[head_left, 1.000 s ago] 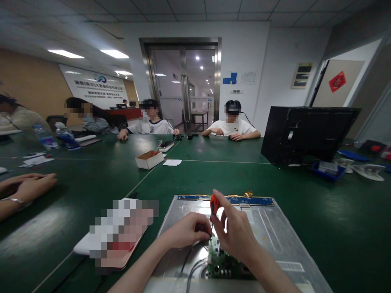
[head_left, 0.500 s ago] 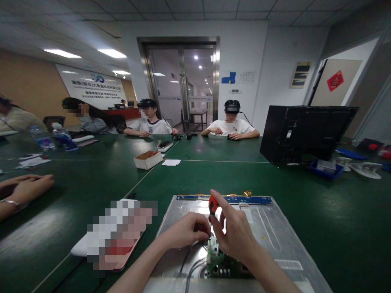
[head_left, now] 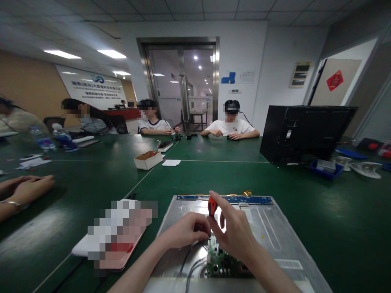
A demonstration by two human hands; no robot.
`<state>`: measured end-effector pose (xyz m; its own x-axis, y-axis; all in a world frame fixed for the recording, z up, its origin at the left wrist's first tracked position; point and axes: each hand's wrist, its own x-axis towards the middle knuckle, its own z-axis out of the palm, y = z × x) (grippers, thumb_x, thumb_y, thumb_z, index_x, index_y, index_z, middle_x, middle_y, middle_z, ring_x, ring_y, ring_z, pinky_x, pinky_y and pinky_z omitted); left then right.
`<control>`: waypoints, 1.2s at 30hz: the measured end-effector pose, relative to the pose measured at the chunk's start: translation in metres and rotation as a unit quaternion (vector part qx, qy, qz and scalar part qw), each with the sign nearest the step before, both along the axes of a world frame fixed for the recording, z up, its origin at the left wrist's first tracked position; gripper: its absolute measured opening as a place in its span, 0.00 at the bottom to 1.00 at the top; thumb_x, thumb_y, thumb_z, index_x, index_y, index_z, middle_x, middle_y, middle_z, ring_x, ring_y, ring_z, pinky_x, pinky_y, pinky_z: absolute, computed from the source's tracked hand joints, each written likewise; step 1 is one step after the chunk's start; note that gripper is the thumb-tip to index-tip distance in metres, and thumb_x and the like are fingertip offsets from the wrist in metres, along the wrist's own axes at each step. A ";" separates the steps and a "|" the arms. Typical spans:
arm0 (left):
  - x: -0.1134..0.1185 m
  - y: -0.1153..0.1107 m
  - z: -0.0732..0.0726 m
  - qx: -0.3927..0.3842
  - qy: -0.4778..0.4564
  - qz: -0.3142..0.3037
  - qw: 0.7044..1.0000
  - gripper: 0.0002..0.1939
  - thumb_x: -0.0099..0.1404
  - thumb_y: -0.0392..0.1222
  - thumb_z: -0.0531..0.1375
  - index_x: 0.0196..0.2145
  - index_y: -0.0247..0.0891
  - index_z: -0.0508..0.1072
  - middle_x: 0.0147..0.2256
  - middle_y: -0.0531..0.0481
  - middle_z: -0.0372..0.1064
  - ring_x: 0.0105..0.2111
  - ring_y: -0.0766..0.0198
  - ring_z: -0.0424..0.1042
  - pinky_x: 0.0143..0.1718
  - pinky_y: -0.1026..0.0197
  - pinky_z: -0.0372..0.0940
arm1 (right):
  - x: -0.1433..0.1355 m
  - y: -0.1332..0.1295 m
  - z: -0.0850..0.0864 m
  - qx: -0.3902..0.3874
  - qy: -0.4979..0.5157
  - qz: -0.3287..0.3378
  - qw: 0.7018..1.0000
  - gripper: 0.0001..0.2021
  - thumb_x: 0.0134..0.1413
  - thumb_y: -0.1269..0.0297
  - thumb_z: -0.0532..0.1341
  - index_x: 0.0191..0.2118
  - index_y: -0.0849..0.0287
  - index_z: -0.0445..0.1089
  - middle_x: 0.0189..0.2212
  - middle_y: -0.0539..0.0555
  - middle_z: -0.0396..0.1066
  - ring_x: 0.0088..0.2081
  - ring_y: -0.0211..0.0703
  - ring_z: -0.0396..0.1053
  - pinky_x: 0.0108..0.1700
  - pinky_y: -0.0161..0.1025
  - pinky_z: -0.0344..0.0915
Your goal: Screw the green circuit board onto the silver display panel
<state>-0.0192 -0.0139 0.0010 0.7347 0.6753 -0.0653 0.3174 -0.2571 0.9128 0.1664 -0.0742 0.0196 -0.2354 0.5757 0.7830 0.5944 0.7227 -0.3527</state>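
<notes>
A screwdriver (head_left: 212, 206) with a red and black handle stands nearly upright in my right hand (head_left: 236, 234). One finger rests on top of its handle, and the other fingers are at its side. The tip meets the upper left corner of a green circuit board (head_left: 224, 262). That board lies on a silver metal display panel (head_left: 269, 228) with a blue strip board (head_left: 256, 200) along its far edge. My left hand (head_left: 191, 230) is closed beside the screwdriver's shaft, fingertips pinched near the tip; whether they grip the shaft or something small is hidden.
Left of the panel lies a blurred-out white and pink item (head_left: 122, 240). A small open box (head_left: 148, 160) stands farther back. A black monitor (head_left: 308, 132) and blue tray (head_left: 326, 169) are at the right. Another person's hands (head_left: 27, 189) rest at the left; other people sit across.
The screwdriver's handle has tilted very slightly to the left, with my right fingertip still on top. My left hand has stayed in place.
</notes>
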 end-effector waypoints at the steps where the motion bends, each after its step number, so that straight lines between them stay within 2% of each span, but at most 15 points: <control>1: 0.000 0.000 -0.001 -0.003 0.000 -0.002 1.000 0.03 0.53 0.35 0.63 0.29 0.37 0.74 0.27 0.55 0.71 0.29 0.62 0.68 0.32 0.63 0.62 | 0.000 0.000 0.000 -0.007 0.000 0.007 1.000 0.29 0.65 0.68 0.52 0.69 0.55 0.47 0.34 0.53 0.75 0.21 0.39 0.67 0.26 0.38 0.69; 5: -0.002 0.001 -0.005 -0.007 0.001 -0.011 1.000 0.05 0.54 0.35 0.63 0.31 0.36 0.76 0.30 0.52 0.74 0.30 0.61 0.70 0.34 0.63 0.63 | 0.001 -0.001 0.000 -0.018 -0.002 0.006 1.000 0.31 0.64 0.70 0.51 0.70 0.57 0.45 0.29 0.50 0.73 0.20 0.39 0.67 0.26 0.38 0.70; 10: -0.002 0.003 -0.005 -0.008 0.012 -0.012 1.000 0.05 0.53 0.33 0.62 0.31 0.37 0.75 0.28 0.54 0.73 0.30 0.62 0.70 0.33 0.63 0.63 | -0.001 0.002 -0.004 0.003 0.000 -0.031 1.000 0.27 0.64 0.68 0.53 0.67 0.55 0.49 0.33 0.52 0.74 0.19 0.38 0.66 0.26 0.38 0.69; 15: -0.002 0.004 -0.003 -0.003 0.016 -0.010 1.000 0.05 0.54 0.33 0.62 0.31 0.37 0.75 0.29 0.55 0.72 0.31 0.62 0.69 0.34 0.63 0.63 | -0.001 0.004 -0.004 0.009 0.000 -0.031 0.999 0.25 0.65 0.65 0.55 0.66 0.54 0.52 0.34 0.52 0.74 0.20 0.37 0.66 0.25 0.36 0.67; 20: -0.002 0.003 -0.006 -0.002 0.016 -0.018 1.000 0.05 0.55 0.33 0.62 0.32 0.36 0.75 0.30 0.53 0.73 0.32 0.61 0.70 0.35 0.62 0.64 | 0.000 0.000 -0.002 -0.017 0.000 -0.011 1.000 0.29 0.65 0.67 0.52 0.69 0.58 0.47 0.28 0.50 0.72 0.19 0.39 0.65 0.25 0.37 0.67; 23: -0.002 0.003 -0.008 -0.001 0.016 -0.019 1.000 0.06 0.54 0.32 0.62 0.32 0.36 0.76 0.31 0.52 0.74 0.32 0.60 0.71 0.36 0.62 0.65 | 0.000 0.001 -0.003 -0.032 0.005 -0.017 0.999 0.29 0.64 0.68 0.52 0.69 0.59 0.47 0.27 0.49 0.71 0.19 0.40 0.66 0.24 0.37 0.66; 28: -0.002 0.001 -0.003 0.002 0.012 -0.015 1.000 0.07 0.54 0.31 0.61 0.33 0.36 0.76 0.29 0.53 0.73 0.31 0.61 0.71 0.35 0.62 0.65 | 0.000 0.005 -0.006 -0.008 0.008 -0.049 0.999 0.25 0.65 0.66 0.54 0.65 0.56 0.52 0.26 0.48 0.70 0.17 0.38 0.63 0.25 0.37 0.67; 31: 0.000 0.000 0.001 0.000 0.010 -0.017 1.000 0.08 0.54 0.31 0.61 0.33 0.37 0.76 0.29 0.54 0.73 0.30 0.62 0.70 0.34 0.63 0.64 | 0.001 0.005 -0.005 0.003 0.000 -0.045 0.999 0.24 0.66 0.65 0.55 0.65 0.54 0.53 0.28 0.48 0.71 0.17 0.37 0.63 0.25 0.37 0.68; 36: 0.001 -0.001 0.002 0.003 0.010 -0.010 1.000 0.05 0.52 0.32 0.62 0.29 0.37 0.75 0.26 0.55 0.71 0.28 0.63 0.68 0.32 0.64 0.62 | 0.002 0.001 -0.002 -0.013 -0.008 -0.024 1.000 0.28 0.66 0.66 0.53 0.68 0.58 0.48 0.26 0.48 0.70 0.19 0.40 0.66 0.25 0.38 0.68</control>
